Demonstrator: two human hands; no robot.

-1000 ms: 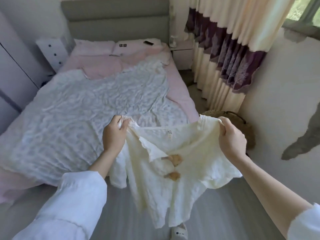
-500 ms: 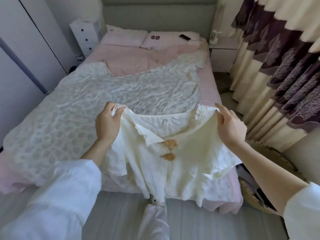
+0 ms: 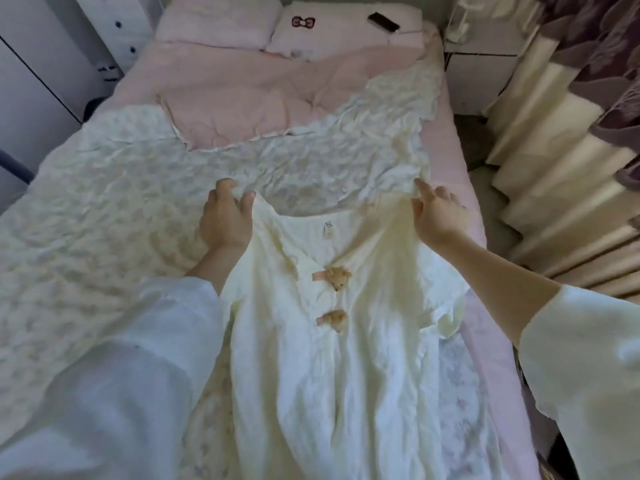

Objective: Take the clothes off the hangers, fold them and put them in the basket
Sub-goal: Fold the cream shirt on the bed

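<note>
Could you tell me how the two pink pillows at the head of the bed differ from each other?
The left pillow is plain, while the right pillow bears a small bow motif. The right pillow also has a dark phone-like device lying on its far corner; nothing rests on the left pillow. The left one sits nearer the white drawer unit, the right one nearer the bedside table. Both are pale pink and lie flat, side by side.

Pink bed (image 3: 446, 168), patterned curtains (image 3: 568, 109), white wardrobe (image 3: 31, 81)
</note>
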